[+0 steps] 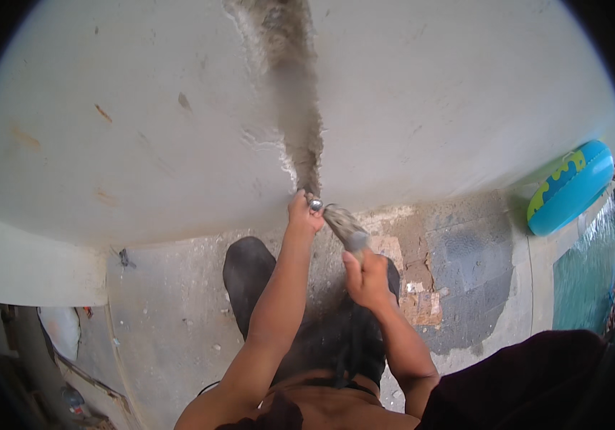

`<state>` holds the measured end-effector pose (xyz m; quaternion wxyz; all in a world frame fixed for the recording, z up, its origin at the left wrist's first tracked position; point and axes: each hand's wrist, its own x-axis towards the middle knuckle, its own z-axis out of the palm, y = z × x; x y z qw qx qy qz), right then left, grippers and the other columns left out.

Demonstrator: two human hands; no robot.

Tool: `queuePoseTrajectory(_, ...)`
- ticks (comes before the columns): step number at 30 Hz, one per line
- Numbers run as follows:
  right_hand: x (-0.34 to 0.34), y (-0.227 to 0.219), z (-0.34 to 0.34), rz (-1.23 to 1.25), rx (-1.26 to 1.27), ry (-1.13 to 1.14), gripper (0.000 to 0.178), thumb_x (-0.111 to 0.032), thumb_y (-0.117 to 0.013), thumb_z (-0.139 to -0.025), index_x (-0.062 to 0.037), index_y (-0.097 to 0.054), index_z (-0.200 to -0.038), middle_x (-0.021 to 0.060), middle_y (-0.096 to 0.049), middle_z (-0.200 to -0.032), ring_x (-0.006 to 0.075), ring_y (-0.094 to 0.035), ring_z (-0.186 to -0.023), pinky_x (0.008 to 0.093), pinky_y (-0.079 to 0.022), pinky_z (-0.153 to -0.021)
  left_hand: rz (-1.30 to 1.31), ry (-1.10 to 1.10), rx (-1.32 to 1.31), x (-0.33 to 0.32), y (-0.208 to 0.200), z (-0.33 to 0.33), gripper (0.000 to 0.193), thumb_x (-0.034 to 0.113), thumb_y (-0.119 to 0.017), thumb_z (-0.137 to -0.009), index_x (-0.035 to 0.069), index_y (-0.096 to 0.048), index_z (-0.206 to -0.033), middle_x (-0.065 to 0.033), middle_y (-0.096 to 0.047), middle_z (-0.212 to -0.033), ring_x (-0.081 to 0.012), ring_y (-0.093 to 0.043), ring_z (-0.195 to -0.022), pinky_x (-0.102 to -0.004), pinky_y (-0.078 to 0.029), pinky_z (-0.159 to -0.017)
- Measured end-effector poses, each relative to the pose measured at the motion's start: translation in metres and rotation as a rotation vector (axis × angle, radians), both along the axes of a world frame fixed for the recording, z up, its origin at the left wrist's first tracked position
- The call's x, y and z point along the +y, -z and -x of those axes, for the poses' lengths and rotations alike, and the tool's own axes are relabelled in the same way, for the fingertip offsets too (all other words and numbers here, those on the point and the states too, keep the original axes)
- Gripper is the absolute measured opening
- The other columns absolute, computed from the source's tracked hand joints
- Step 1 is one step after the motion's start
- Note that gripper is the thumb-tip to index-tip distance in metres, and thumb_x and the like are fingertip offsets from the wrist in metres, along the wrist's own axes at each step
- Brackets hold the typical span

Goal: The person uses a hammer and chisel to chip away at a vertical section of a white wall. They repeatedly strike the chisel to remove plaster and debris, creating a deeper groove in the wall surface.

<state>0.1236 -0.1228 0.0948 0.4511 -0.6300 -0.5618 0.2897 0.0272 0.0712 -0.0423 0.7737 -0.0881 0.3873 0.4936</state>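
A rough vertical groove (296, 100) is cut down the pale wall ahead of me. At its lower end my left hand (305, 211) is closed round a chisel (316, 205), whose round metal butt shows above the fingers. The fist and the wall hide the rest of the chisel. Just to the right, my right hand (369, 278) grips a hammer (345, 228). The hammer is grey-brown and slightly smeared by motion, its upper end close beside the chisel's butt. A small gap seems to lie between them.
Patchy concrete floor (167, 308) spreads below, with broken brick and rubble (420, 304) at the wall's foot on the right. A blue and yellow inflatable ring (569, 188) leans against the wall at the far right. A white sack (61, 331) lies at the lower left.
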Motion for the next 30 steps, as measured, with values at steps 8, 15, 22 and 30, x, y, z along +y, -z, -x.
queuePoseTrajectory(8, 0.018, 0.046, 0.002, 0.132, -0.200, -0.062, 0.034, -0.027, -0.053, -0.096, 0.0031, -0.054, -0.081, 0.0205, -0.057, -0.062, 0.0392, -0.062, -0.062, 0.0423, -0.046, -0.056, -0.138, 0.197, -0.056, 0.001, 0.013, 0.019, 0.033, 0.035, -0.043, -0.099, 0.012, -0.051, -0.077, -0.0040, -0.047, -0.057, -0.0181, -0.043, -0.043, -0.0326, -0.033, -0.037)
queuePoseTrajectory(15, -0.066, 0.065, -0.009, 0.292, 0.193, 0.135, 0.034, -0.029, -0.051, -0.099, 0.0009, -0.057, -0.083, 0.0073, -0.055, -0.057, 0.0161, -0.056, -0.052, 0.0338, -0.044, -0.052, -0.145, 0.360, 0.275, -0.078, 0.056, 0.028, 0.028, 0.042, -0.052, -0.097, 0.016, -0.057, -0.087, 0.0005, -0.049, -0.058, -0.0139, -0.046, -0.043, -0.0285, -0.036, -0.040)
queuePoseTrajectory(22, -0.085, 0.064, -0.027, 0.326, 0.242, 0.195, 0.037, -0.032, -0.050, -0.100, -0.0001, -0.056, -0.082, 0.0037, -0.053, -0.057, 0.0105, -0.053, -0.053, 0.0307, -0.043, -0.051, -0.206, 0.293, 0.307, -0.088, 0.062, 0.012, 0.028, 0.040, -0.052, -0.098, 0.014, -0.055, -0.088, 0.0005, -0.049, -0.061, -0.0134, -0.046, -0.045, -0.0287, -0.037, -0.040)
queuePoseTrajectory(30, -0.055, 0.003, -0.006, 0.050, 0.052, 0.153, 0.030, -0.027, -0.046, -0.101, -0.0015, -0.054, -0.087, 0.0028, -0.051, -0.058, 0.0127, -0.049, -0.050, 0.0272, -0.038, -0.049, -0.124, 0.247, 0.178, -0.025, 0.028, -0.002, 0.025, 0.032, -0.048, -0.100, 0.012, -0.050, -0.083, 0.0006, -0.043, -0.060, -0.0120, -0.040, -0.044, -0.0271, -0.032, -0.040)
